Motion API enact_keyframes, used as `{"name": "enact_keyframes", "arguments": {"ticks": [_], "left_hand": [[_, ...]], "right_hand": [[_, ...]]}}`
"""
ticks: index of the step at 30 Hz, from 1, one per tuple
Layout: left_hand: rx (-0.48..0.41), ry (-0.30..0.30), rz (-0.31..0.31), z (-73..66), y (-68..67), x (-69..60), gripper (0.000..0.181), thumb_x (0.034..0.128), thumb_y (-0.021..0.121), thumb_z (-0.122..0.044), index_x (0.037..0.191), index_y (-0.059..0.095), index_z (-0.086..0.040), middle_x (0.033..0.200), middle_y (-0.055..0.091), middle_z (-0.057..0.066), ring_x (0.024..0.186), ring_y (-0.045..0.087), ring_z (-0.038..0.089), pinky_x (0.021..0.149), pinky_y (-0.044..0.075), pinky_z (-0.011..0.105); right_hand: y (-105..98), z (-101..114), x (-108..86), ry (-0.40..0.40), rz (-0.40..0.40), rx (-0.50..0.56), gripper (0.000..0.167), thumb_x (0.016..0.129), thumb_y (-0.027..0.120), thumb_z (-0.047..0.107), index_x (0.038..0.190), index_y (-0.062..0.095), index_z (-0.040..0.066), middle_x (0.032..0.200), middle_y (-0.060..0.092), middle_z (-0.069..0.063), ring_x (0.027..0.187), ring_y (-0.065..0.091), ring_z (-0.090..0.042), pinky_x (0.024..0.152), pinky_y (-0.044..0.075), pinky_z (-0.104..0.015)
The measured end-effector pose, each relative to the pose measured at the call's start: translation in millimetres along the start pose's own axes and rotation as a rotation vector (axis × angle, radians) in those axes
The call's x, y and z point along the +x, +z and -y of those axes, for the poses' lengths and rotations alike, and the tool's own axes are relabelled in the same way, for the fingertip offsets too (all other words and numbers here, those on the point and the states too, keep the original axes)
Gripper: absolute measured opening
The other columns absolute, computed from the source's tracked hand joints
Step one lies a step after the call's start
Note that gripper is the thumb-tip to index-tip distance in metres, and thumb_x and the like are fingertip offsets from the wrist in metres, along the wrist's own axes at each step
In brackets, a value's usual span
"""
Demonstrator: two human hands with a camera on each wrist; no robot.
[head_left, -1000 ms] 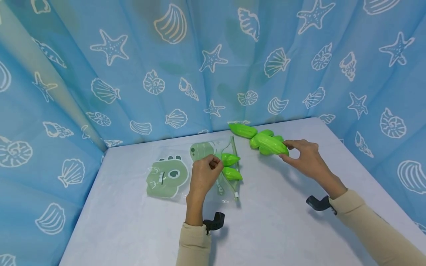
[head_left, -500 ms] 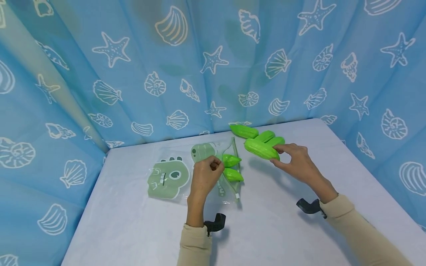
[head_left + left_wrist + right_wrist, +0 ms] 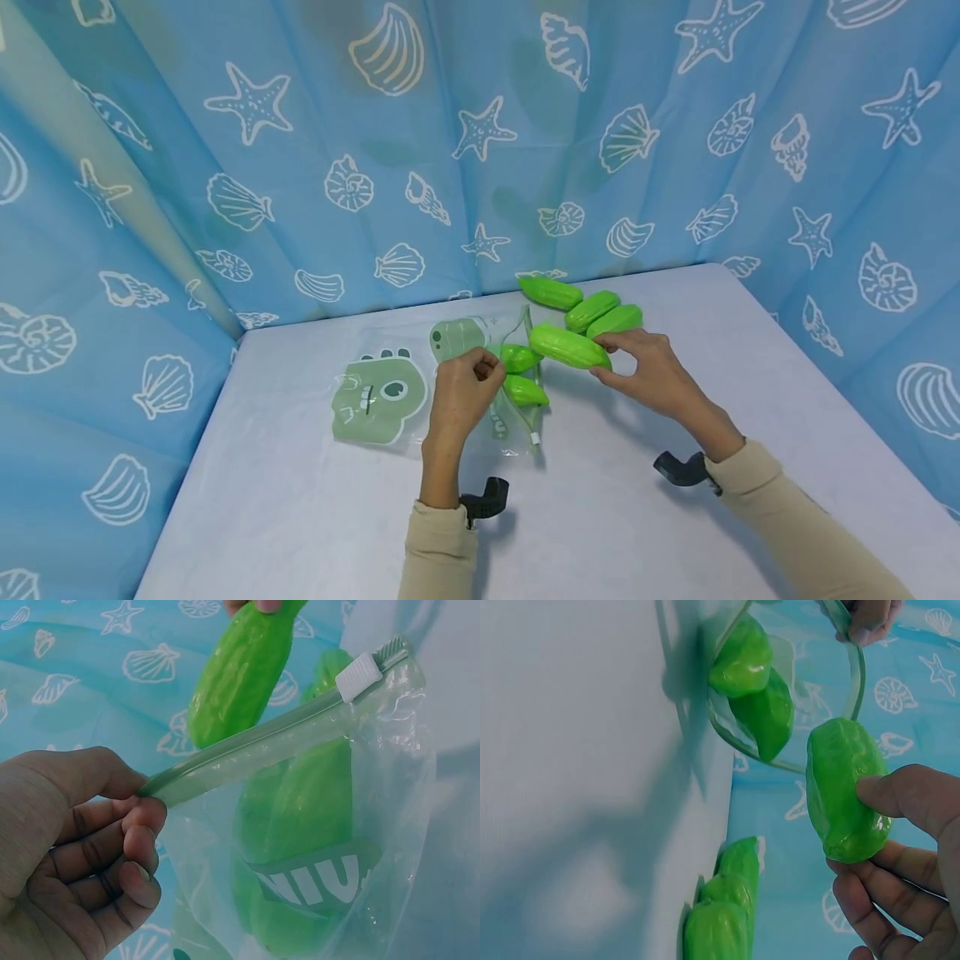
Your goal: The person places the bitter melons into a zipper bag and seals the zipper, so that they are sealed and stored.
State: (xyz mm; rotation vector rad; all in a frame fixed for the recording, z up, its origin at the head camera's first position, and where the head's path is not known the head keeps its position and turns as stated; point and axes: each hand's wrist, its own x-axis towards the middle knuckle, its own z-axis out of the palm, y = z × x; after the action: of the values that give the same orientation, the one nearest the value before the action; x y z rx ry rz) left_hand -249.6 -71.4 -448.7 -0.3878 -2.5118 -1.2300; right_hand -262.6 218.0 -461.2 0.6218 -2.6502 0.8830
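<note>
My left hand [image 3: 467,392] pinches the green zip edge of a clear slider bag [image 3: 378,400] printed with green cartoon shapes. Its mouth stands open in the right wrist view. Two bright green vegetables [image 3: 742,656] lie inside, their ends by the opening. My right hand [image 3: 652,371] grips another glossy, cucumber-shaped green vegetable [image 3: 566,346] between thumb and fingers. It hangs above the table, just right of the bag's mouth. The left wrist view shows this vegetable [image 3: 244,675] behind the zip edge, near the white slider [image 3: 358,676].
Three more green vegetables [image 3: 592,310] lie side by side at the table's back edge, behind my right hand. The white-covered table [image 3: 300,517] meets a blue curtain [image 3: 480,192] with shell prints at its back.
My right hand has moved left with the green vegetable, away from the others at the back, up to the bag's mouth. My left hand has stayed at the bag.
</note>
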Motion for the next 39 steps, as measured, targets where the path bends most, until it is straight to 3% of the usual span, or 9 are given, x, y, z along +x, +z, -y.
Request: {"name": "enact_keyframes", "arguments": {"ticks": [17, 24, 33, 39], "left_hand": [[-0.005, 0.006, 0.018, 0.5, -0.4, 1.9, 0.007, 0.0907, 0.067, -0.01, 0.087, 0.073, -0.008, 0.074, 0.067, 0.0, 0.065, 0.06, 0.009, 0.059, 0.051, 0.024], [-0.001, 0.018, 0.007, -0.7, -1.2, 3.3, 0.007, 0.0903, 0.067, -0.01, 0.087, 0.073, -0.007, 0.074, 0.067, 0.0, 0.064, 0.06, 0.01, 0.058, 0.051, 0.024], [0.005, 0.019, 0.018, 1.0, -1.8, 3.2, 0.008, 0.0906, 0.068, -0.011, 0.087, 0.073, -0.007, 0.074, 0.067, 0.0, 0.064, 0.06, 0.01, 0.058, 0.051, 0.024], [-0.001, 0.007, 0.03, 1.9, -1.4, 1.6, 0.008, 0.0915, 0.067, -0.011, 0.088, 0.073, -0.007, 0.075, 0.067, 0.0, 0.065, 0.061, 0.01, 0.059, 0.051, 0.024]], "right_hand": [[23.6, 21.3, 13.9, -0.114, 0.018, 0.051, 0.045, 0.082, 0.084, 0.021, 0.123, 0.069, 0.01, 0.109, 0.07, -0.004, 0.102, 0.061, -0.024, 0.092, 0.032, -0.055], [34.7, 26.5, 19.8, -0.161, 0.019, 0.041, 0.042, 0.082, 0.083, 0.018, 0.121, 0.069, 0.009, 0.109, 0.069, -0.006, 0.099, 0.062, -0.026, 0.093, 0.031, -0.057], [51.1, 34.5, 28.1, -0.185, 0.051, 0.045, 0.044, 0.084, 0.082, 0.017, 0.124, 0.068, 0.007, 0.116, 0.069, -0.007, 0.109, 0.059, -0.027, 0.091, 0.032, -0.057], [63.2, 39.1, 34.1, -0.207, 0.016, 0.052, 0.043, 0.082, 0.084, 0.017, 0.122, 0.07, 0.008, 0.119, 0.068, -0.009, 0.113, 0.059, -0.03, 0.096, 0.032, -0.06]]}}
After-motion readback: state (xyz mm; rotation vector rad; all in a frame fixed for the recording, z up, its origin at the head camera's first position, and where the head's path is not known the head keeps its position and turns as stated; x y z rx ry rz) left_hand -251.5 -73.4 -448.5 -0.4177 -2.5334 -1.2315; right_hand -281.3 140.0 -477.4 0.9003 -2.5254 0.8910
